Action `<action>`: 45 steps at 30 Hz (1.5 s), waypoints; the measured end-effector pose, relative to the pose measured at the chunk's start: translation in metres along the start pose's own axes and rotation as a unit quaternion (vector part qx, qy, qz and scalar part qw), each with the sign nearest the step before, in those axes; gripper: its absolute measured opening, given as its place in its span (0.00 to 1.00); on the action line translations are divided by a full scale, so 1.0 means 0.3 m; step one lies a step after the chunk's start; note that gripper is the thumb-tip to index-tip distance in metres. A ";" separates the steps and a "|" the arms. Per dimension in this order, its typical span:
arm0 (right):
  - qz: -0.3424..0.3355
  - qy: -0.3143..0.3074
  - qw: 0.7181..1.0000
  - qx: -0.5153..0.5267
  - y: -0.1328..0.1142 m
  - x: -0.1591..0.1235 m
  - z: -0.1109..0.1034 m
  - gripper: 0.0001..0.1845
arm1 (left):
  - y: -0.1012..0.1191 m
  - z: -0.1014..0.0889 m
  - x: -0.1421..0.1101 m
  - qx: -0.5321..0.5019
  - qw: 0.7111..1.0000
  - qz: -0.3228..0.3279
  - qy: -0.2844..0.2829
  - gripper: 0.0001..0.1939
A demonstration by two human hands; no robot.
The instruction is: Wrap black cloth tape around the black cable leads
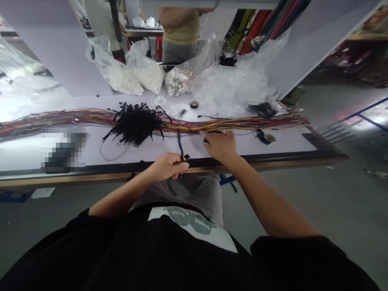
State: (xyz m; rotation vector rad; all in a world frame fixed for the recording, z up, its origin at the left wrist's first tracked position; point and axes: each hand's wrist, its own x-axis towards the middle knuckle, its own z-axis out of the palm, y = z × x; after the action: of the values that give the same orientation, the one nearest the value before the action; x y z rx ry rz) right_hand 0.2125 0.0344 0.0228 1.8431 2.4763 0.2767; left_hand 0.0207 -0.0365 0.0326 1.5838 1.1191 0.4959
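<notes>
My left hand (170,166) is closed at the table's front edge. It pinches a short black sleeved cable (180,146) that stands up from the fingers and blurs toward its far end. To the right, my right hand (222,146) is curled over a dark object that looks like a roll of black tape (206,140), mostly hidden by the fingers. Its fingertips reach the long bundle of coloured wires (188,128) running across the table. Left of both hands, a heap of black sleeved cables (136,123) lies on top of the wires.
Another black tape roll (266,138) lies right of my right hand, and a smaller roll (194,104) lies behind the wires. Clear bags of white parts (150,74) line the table's back. A pixelated patch (63,149) covers something at left. Beyond the partition stands a person (181,32).
</notes>
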 end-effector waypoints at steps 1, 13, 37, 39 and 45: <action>-0.005 -0.003 1.000 0.015 0.010 -0.004 0.016 0.21 | 0.004 -0.013 0.002 0.006 1.000 -0.007 0.002 0.10; -0.044 0.030 0.842 0.537 -0.145 -0.118 -0.051 0.09 | -0.008 -0.055 0.067 0.305 0.950 0.063 -0.038 0.11; 0.096 0.034 0.794 0.599 -0.028 -0.014 0.068 0.11 | -0.113 -0.222 0.038 0.517 0.803 -0.169 0.244 0.21; 0.140 0.072 0.860 0.484 0.100 0.044 0.097 0.11 | -0.120 -0.287 0.029 0.509 0.802 -0.191 0.247 0.20; 0.235 0.042 0.954 0.182 0.356 0.205 0.111 0.18 | -0.127 -0.377 0.019 0.512 0.792 -0.215 0.255 0.23</action>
State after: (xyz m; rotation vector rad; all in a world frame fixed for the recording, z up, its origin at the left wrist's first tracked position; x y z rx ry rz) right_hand 0.3003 0.1265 0.0124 2.6132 2.2152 -0.1037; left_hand -0.0809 0.0264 0.0338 2.0250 2.3707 -0.0685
